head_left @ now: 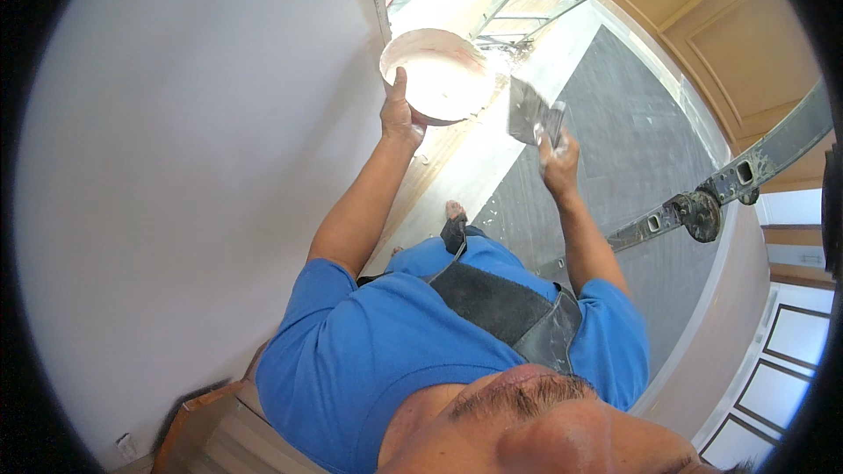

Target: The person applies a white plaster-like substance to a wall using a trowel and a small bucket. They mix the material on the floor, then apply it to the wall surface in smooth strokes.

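Note:
My left hand (403, 116) grips a round white bucket (425, 104) by its side, the thumb over the rim and the fingers hidden beneath. White paste-like material shows inside, very bright in the light. To the right of the bucket, my right hand (558, 161) is closed around the handle of a broad, flat putty knife (527, 111). Its grey blade is somewhat smeared by motion and stands apart from the bucket rim.
A pale wall (202, 140) rises close on my left. A metal ladder (522, 0) stands ahead, and a dark metal rail (764, 162) crosses on the right. Wooden cabinet doors (729, 44) line the far right. Grey covering (615, 114) lies on the floor, with white crumbs near my foot.

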The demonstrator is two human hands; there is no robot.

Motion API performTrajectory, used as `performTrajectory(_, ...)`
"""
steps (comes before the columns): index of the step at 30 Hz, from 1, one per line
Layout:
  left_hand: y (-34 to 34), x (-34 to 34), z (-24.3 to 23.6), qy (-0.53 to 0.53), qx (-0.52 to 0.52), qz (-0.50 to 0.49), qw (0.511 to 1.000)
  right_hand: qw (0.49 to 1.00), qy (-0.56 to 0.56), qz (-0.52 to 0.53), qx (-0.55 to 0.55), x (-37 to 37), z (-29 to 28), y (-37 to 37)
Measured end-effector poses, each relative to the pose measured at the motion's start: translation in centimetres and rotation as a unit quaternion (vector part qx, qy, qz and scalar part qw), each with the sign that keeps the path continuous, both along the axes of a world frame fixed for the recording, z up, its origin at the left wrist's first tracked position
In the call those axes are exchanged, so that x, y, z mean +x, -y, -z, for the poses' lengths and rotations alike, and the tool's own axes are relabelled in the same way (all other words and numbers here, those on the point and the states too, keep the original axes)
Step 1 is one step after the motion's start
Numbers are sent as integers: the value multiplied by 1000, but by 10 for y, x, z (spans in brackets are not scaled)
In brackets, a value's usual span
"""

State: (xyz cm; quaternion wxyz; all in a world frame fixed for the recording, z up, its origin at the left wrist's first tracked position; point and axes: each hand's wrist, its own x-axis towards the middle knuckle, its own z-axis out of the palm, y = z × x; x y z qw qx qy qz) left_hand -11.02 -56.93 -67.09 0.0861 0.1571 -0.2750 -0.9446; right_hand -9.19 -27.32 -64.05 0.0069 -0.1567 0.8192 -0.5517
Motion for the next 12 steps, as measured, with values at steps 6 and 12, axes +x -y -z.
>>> performTrajectory(6,-4,-2,2,-62,36,57,996,898,278,-61,-336,-40,36,15)
performTrajectory(12,9,0,-1,-38,-25,35,998,907,324,-163,-213,-49,15,-19)
